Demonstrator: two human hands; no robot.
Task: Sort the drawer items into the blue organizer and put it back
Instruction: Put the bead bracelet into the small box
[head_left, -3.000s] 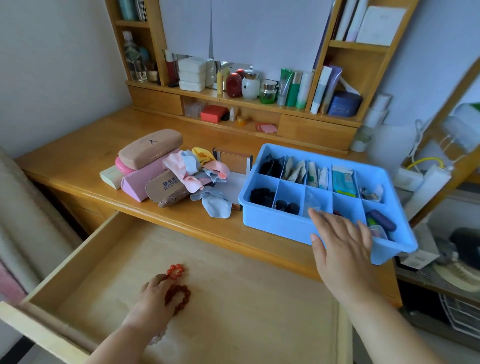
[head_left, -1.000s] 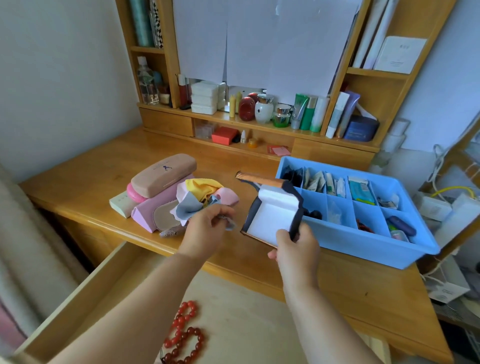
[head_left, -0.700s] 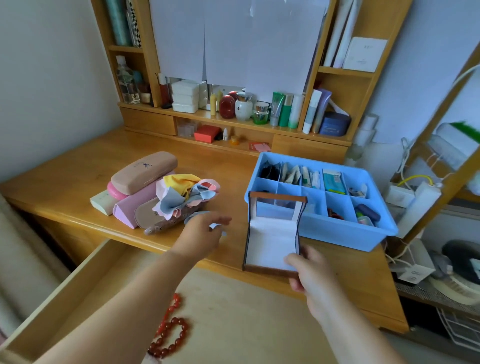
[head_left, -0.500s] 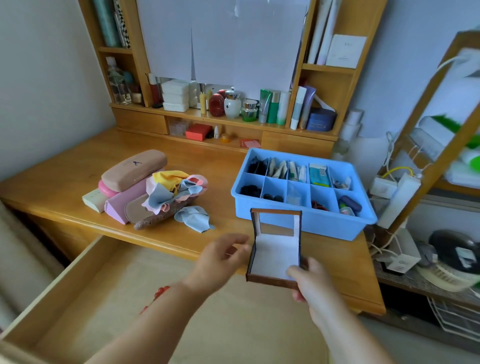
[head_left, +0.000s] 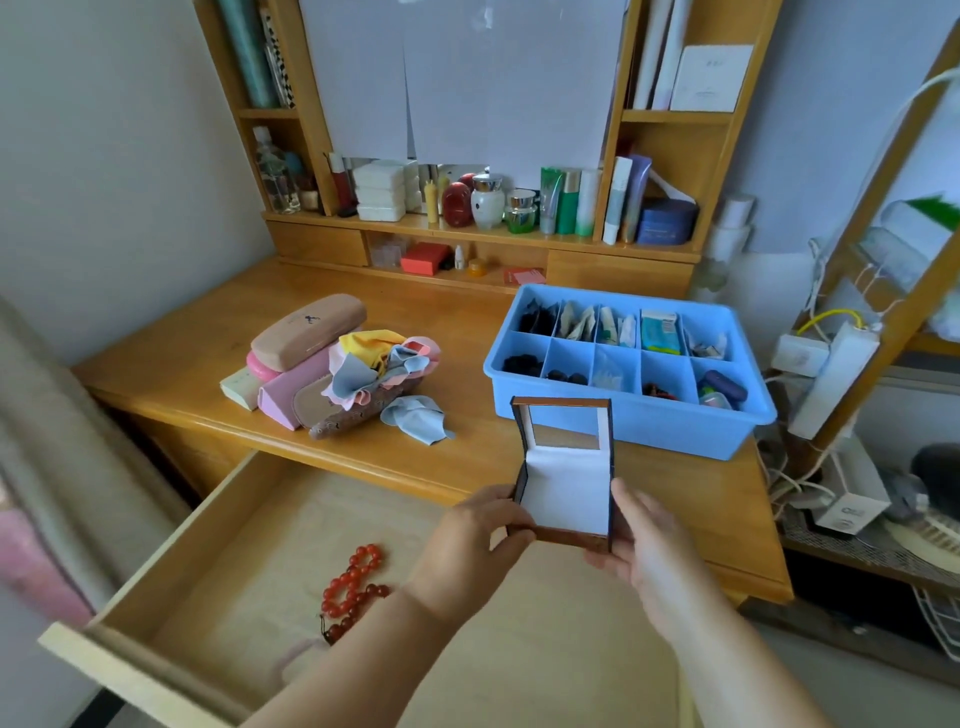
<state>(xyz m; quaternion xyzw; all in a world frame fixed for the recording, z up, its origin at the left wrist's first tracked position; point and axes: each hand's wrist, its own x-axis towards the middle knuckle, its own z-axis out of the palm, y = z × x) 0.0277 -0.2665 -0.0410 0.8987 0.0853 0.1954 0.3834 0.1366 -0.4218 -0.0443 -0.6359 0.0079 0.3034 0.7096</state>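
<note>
Left hand (head_left: 470, 540) and right hand (head_left: 641, 545) both grip an open, white-lined box (head_left: 563, 480) above the open drawer (head_left: 218, 525). Blue organizer (head_left: 628, 415) sits near the desk (head_left: 171, 358) front edge. No legible writing.

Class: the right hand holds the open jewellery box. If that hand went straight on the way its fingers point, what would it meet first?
Probably the blue organizer: the right hand, gripping the open box, points up and away toward its near wall. Depth is unclear.

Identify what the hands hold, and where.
An open jewelry box, empty inside: left hand grips its left edge, right hand its right edge.
</note>
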